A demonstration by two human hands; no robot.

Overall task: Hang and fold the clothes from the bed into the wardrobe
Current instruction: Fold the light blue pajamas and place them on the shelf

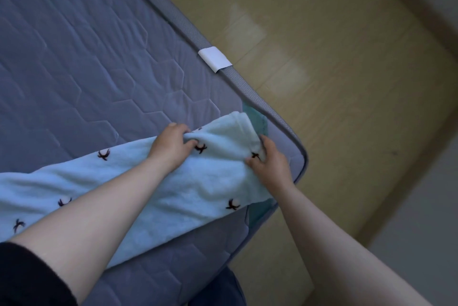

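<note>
Where the quilted mattress point(86, 58) rounds, fleecy pale-blue garment point(193, 182), left hand point(171, 147) grip bunching it, right hand point(270, 162) grip pinching it.

Two hands point(171, 148) point(271, 163), one fleece garment point(210, 182), one mattress point(74, 58)

no readable text, white tag point(215, 58) on the mattress edge point(250, 92) blank, no brand or numbers legible

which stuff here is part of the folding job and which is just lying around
In the job: pale blue garment, gripped by the left hand and right hand; mattress it lies on.
Just there: white tag on the mattress edge; wooden floor.
</note>
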